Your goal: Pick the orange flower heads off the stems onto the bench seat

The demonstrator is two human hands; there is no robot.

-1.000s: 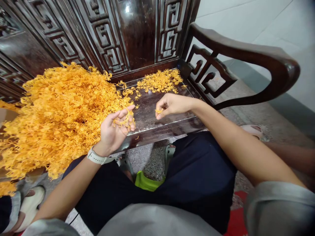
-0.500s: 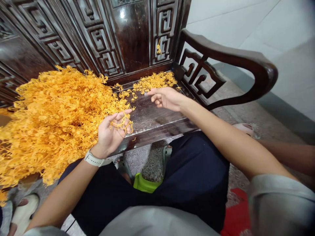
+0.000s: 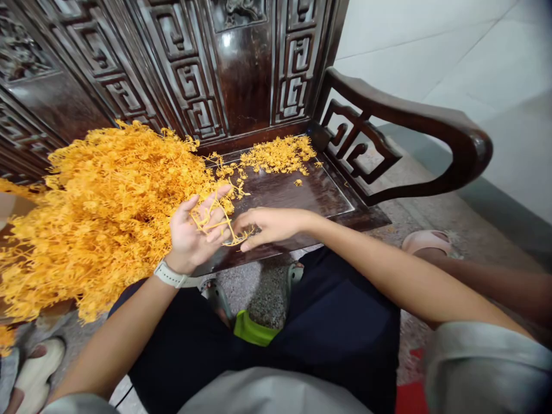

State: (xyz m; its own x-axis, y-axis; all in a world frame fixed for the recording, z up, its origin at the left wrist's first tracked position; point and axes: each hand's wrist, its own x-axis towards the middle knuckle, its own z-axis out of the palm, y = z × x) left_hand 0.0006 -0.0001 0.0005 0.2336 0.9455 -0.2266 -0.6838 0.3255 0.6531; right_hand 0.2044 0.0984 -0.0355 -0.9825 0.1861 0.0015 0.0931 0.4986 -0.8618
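My left hand [image 3: 200, 230], palm up with a pale watch on the wrist, loosely holds a thin, branching orange flower sprig [image 3: 224, 224], plastic-looking, across its half-curled fingers. The sprig's lower end reaches to my right hand [image 3: 269, 224], whose thumb and fingers close around its tip. Part of that grip is hidden behind the fingers. Just left of my left hand rises a big heap of orange sprigs [image 3: 121, 207]. Beyond my right hand, a smaller pile of loose orange flower heads [image 3: 280, 154] lies at the back of the dark wooden bench seat [image 3: 284, 198].
The bench has a carved backrest [image 3: 248, 75] and a curved armrest [image 3: 431, 121] on the right. One loose flower head [image 3: 298, 182] lies before the small pile. A lime-green object [image 3: 254, 329] is between my legs. Another person's leg [image 3: 487, 282] shows at the right.
My right hand has come back from beside the small pile to the sprig in my left hand. An orange piece that was in front of the backrest is gone from there.
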